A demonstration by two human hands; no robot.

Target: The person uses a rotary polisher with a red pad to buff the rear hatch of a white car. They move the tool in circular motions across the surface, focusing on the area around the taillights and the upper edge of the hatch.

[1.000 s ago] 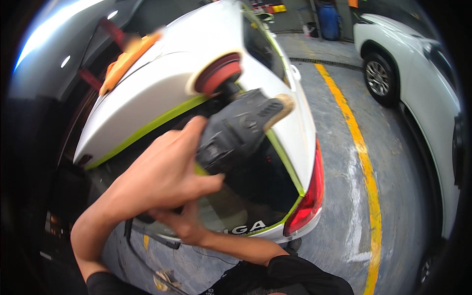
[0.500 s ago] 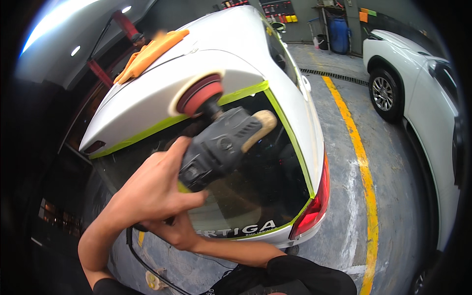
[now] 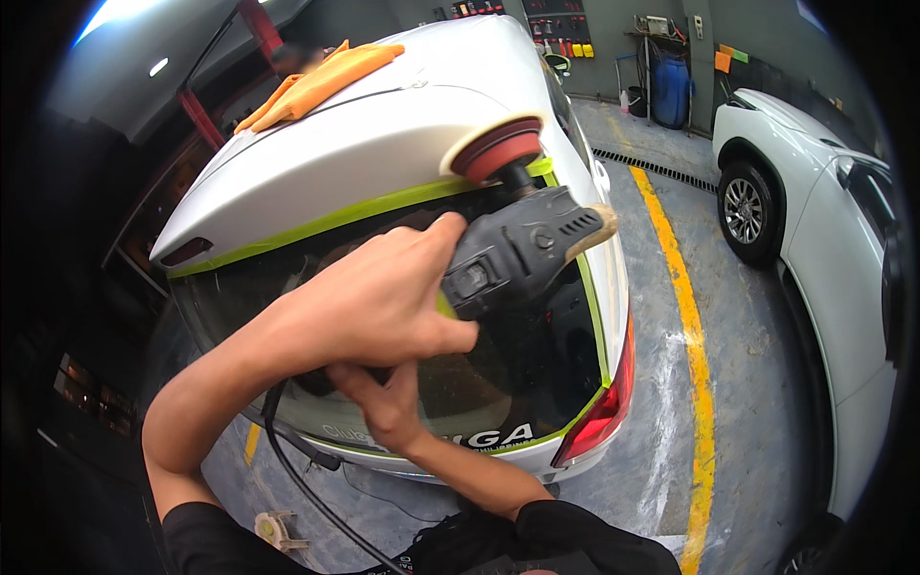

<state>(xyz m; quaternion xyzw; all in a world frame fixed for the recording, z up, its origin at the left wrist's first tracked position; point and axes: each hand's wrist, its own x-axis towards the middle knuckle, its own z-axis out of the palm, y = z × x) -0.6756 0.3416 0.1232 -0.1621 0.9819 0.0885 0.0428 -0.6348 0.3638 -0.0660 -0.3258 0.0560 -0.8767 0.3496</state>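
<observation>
White car [image 3: 383, 153] edged in lime-green tape [image 3: 335, 218], dark grey polisher [image 3: 522, 251] with red pad [image 3: 498, 151], orange cloth [image 3: 321, 81].

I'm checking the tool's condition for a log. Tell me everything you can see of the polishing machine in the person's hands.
The dark grey plastic polishing machine has a ribbed, vented body, a short neck and a round red foam pad with a pale rim. The pad lies against the white car's rear panel, just above the green masking tape. The left hand grips the body from above; the right hand holds its hidden rear end. A black cable hangs down from it. A tan stub sticks out of the head.
</observation>
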